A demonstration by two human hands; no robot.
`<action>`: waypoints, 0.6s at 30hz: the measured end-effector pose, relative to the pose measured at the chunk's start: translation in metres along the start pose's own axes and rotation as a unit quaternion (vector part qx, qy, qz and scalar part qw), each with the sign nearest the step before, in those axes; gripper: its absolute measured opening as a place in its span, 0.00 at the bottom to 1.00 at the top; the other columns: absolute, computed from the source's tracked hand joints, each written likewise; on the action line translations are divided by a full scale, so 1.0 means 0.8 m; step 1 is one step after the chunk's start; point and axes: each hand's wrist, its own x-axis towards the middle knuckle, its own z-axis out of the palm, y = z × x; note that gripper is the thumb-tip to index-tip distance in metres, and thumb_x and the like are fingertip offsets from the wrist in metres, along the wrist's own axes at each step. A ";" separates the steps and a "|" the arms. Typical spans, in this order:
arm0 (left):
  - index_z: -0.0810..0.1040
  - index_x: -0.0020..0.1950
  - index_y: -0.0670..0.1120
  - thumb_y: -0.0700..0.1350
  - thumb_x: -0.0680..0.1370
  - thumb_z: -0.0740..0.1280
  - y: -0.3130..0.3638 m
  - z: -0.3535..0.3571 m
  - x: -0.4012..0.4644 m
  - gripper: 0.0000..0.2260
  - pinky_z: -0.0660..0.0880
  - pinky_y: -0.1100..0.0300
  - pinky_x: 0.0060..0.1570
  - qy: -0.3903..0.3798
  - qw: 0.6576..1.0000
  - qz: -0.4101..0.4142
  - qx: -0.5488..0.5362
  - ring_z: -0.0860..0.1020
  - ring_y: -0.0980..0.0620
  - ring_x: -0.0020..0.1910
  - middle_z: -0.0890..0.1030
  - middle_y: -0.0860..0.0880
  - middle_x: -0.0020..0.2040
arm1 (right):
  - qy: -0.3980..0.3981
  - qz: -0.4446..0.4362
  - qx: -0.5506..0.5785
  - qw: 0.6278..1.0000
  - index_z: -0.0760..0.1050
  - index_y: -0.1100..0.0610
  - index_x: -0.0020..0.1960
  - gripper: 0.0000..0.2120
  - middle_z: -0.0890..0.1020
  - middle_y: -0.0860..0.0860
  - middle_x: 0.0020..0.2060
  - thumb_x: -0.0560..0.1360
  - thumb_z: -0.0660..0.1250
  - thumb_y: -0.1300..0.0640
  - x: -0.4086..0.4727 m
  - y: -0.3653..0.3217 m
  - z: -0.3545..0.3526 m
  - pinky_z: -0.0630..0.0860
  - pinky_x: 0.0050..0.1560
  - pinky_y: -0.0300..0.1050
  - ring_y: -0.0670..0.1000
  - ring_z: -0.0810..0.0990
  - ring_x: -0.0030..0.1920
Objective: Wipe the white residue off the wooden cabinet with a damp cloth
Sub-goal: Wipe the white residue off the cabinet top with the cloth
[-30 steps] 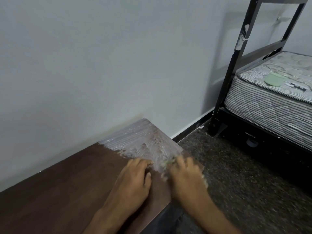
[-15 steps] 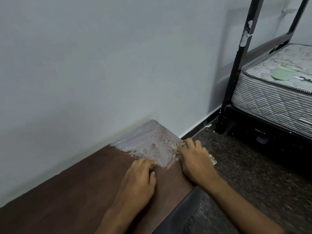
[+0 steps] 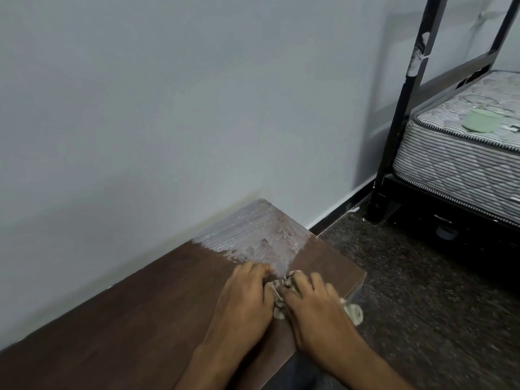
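Note:
A dark wooden cabinet top (image 3: 118, 313) runs along the wall. White streaky residue (image 3: 253, 235) covers its far right corner, and a strip along the right edge is bare wood. My right hand (image 3: 312, 308) presses a crumpled pale cloth (image 3: 280, 296) onto the wood near the cabinet's right edge, its fingers curled over it. A piece of the cloth sticks out past the hand at the edge. My left hand (image 3: 247, 299) rests palm down right beside it, its fingertips touching the near border of the residue and its thumb side against the cloth.
A pale wall (image 3: 197, 108) rises right behind the cabinet. Dark speckled floor (image 3: 422, 291) lies to the right. A black metal bed frame (image 3: 394, 136) with a striped mattress (image 3: 464, 159) stands at the far right; a green round object (image 3: 479, 123) lies on it.
My right hand has pulled the cloth back along the right edge toward me, leaving a bare strip of wood. It now sits against my left hand, which has barely moved.

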 end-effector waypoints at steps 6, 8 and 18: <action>0.76 0.63 0.53 0.41 0.79 0.57 0.003 -0.006 0.007 0.15 0.69 0.59 0.58 -0.015 0.999 -0.024 0.039 0.72 0.56 0.56 0.77 0.55 0.57 | -0.002 0.019 -0.016 1.000 0.68 0.50 0.69 0.18 0.69 0.54 0.62 0.81 0.57 0.52 0.070 0.024 -0.001 0.70 0.54 0.55 0.58 0.68 0.59; 0.74 0.67 0.52 0.39 0.79 0.56 0.005 -0.009 0.006 0.18 0.68 0.59 0.60 -0.010 0.998 -0.033 0.055 0.72 0.55 0.60 0.77 0.55 0.61 | -0.012 0.046 -0.026 0.999 0.68 0.52 0.69 0.16 0.67 0.55 0.64 0.83 0.55 0.53 0.098 0.022 0.001 0.69 0.58 0.55 0.58 0.67 0.61; 0.73 0.69 0.49 0.45 0.80 0.59 -0.013 -0.019 0.001 0.17 0.68 0.58 0.64 0.020 0.991 -0.110 0.068 0.72 0.53 0.62 0.75 0.53 0.65 | -0.011 -0.031 0.016 0.999 0.70 0.47 0.70 0.19 0.68 0.52 0.61 0.79 0.59 0.51 0.052 0.032 0.003 0.71 0.54 0.52 0.56 0.68 0.58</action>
